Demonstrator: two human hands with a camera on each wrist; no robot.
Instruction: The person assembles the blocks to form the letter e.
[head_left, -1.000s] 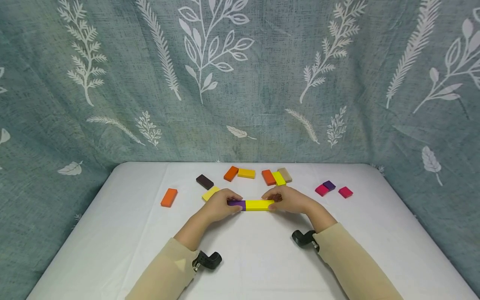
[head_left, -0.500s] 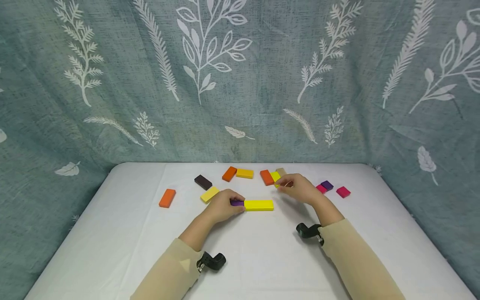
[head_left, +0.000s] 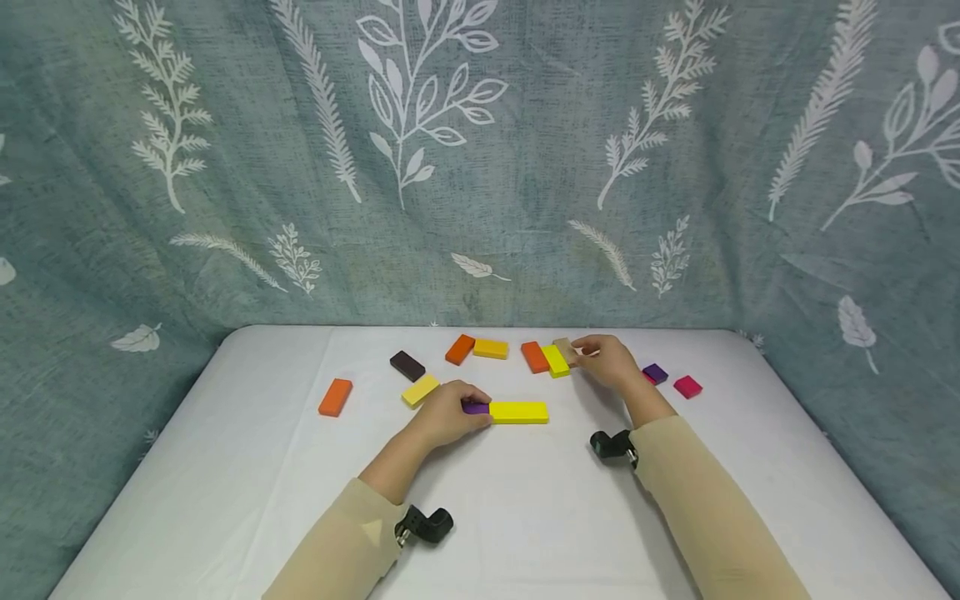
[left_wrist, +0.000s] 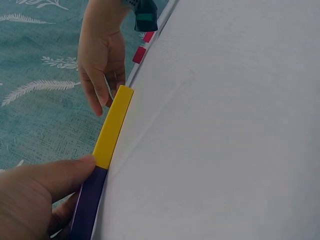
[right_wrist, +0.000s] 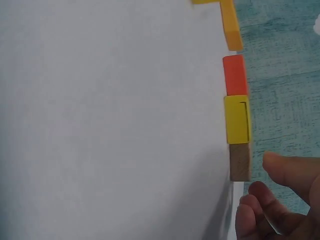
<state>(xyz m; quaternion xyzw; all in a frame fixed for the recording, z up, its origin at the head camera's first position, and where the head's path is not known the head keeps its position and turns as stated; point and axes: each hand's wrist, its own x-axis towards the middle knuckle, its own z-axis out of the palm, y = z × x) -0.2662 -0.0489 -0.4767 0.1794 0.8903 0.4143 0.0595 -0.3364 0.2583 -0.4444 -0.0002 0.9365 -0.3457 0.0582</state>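
Near the middle of the table, my left hand (head_left: 448,412) pinches a purple block (head_left: 477,408) between thumb and fingers. Against its right end lies a yellow block (head_left: 519,412), and in the left wrist view the two form one straight bar. Farther back, my right hand (head_left: 611,364) is beside a tan wooden block (head_left: 564,351). In the right wrist view a gap shows between its thumb and fingers, just off the tan block (right_wrist: 240,162). A bright yellow block (head_left: 555,361) touches the tan one, with an orange-red block (head_left: 535,357) on its other side.
Along the back lie an orange block (head_left: 460,349), an amber block (head_left: 491,349) and a dark brown block (head_left: 407,366). A pale yellow block (head_left: 420,390) and another orange block (head_left: 335,397) are left. At right sit a dark purple block (head_left: 656,372) and a pink-red block (head_left: 687,387).
My right hand has let go of the yellow block and moved back and right to the tan block. My left hand still holds the purple block in nearly the same place.
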